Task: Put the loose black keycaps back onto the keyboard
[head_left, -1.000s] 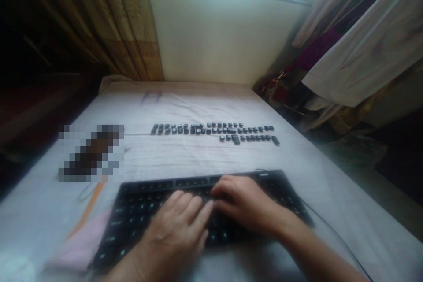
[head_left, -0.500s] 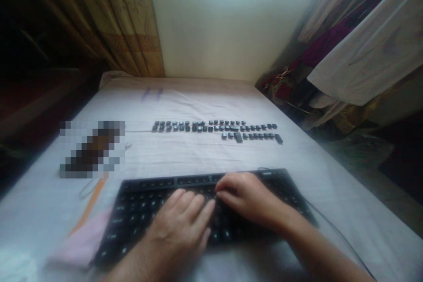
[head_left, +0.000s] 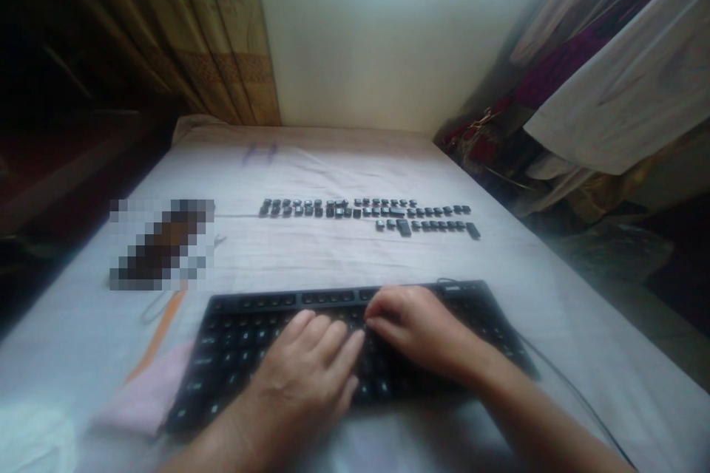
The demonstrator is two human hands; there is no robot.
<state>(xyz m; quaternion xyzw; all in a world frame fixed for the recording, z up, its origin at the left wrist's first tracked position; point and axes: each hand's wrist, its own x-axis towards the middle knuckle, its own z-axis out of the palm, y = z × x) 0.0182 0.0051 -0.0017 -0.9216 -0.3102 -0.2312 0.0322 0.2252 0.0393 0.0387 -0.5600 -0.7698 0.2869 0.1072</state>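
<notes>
A black keyboard (head_left: pixel 225 344) lies across the near part of the sheet, somewhat blurred. My left hand (head_left: pixel 310 366) rests over its middle-left keys, fingers stretched forward and a little apart. Just to the right, my right hand (head_left: pixel 416 329) is bent down over the upper middle of the keyboard. Its thumb and fingertips are pinched together beside my left index finger; whatever they hold is too small or hidden to name. Beyond the keyboard, loose black keycaps (head_left: pixel 339 213) lie in rows on the sheet, several of them wider or longer than the others.
White cloth (head_left: pixel 299 255) covers the flat surface. At left are a pixelated dark object (head_left: pixel 160 244), an orange strip (head_left: pixel 163 325) and a pink cloth (head_left: pixel 147 392). A cable (head_left: pixel 577 392) runs off the keyboard's right side. Curtains (head_left: pixel 222 29) and hanging clothes (head_left: pixel 621 103) flank the wall.
The view has shifted slightly, so everything sits a little further right. Both hands keep nearly the same pose on the keyboard. The keycap rows look unchanged.
</notes>
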